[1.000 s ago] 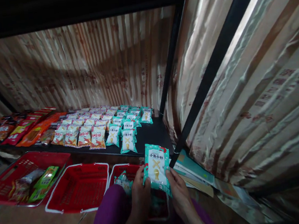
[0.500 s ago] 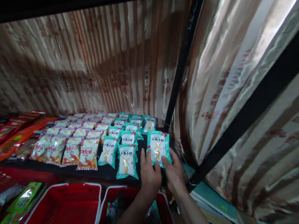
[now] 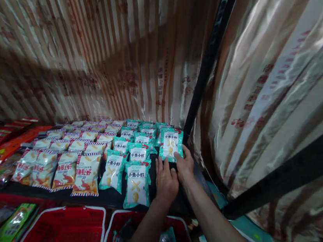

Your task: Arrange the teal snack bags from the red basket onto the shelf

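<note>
A teal-and-white snack bag [image 3: 170, 140] leans face-up at the right end of the dark shelf, over the front of a similar bag behind it. My right hand [image 3: 185, 164] pinches its lower right corner, thumb on the front. At its lower left edge, the fingertips of my left hand [image 3: 166, 180] close against the bag; the thumb's contact cannot be made out. Just left of my hands stand rows of matching teal bags, the front one [image 3: 136, 185] nearest my left hand. Further left are rows of white-and-orange snack bags [image 3: 87, 174] with striped edges.
Below the shelf [image 3: 111, 194] sit a red basket [image 3: 55, 240] with white rim and another red basket [image 3: 183, 232] holding teal packets. Green packets [image 3: 12, 229] lie at far left. A black post [image 3: 203, 76] rises on the right, with striped foil sheeting [image 3: 106, 57] behind.
Both hands have moved the teal bag further back on the shelf, up against the bag behind it. The camera view has shifted and tilted slightly.
</note>
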### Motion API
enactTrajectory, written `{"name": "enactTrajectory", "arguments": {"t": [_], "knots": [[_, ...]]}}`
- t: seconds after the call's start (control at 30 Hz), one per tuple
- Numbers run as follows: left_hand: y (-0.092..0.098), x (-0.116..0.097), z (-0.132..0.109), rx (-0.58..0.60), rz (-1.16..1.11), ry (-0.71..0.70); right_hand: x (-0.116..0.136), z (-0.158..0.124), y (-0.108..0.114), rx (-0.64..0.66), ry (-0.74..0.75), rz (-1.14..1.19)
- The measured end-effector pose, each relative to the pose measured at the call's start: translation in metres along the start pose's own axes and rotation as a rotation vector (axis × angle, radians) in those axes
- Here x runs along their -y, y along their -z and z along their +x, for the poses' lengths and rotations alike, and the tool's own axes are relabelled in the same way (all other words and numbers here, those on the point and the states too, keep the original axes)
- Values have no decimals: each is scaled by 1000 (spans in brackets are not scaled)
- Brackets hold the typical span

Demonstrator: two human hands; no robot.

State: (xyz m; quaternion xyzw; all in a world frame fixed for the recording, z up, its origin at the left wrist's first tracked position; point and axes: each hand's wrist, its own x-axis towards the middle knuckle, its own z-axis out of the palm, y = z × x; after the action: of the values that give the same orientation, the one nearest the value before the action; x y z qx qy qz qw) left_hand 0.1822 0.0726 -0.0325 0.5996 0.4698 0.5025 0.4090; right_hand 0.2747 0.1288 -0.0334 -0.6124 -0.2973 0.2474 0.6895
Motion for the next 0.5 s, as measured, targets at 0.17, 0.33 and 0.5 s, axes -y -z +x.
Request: {"name": "enactTrajectory", "arguments": {"t": [0.17, 0.33, 0.5], "knots": [[-4, 8, 9, -7, 27, -15, -4, 10, -8, 16, 9, -23], [-7, 11, 14, 4, 159, -54, -10, 21, -12, 14, 49, -56], [-14, 9, 13, 20, 400, -78, -18, 29, -12, 31, 107, -126]]}}
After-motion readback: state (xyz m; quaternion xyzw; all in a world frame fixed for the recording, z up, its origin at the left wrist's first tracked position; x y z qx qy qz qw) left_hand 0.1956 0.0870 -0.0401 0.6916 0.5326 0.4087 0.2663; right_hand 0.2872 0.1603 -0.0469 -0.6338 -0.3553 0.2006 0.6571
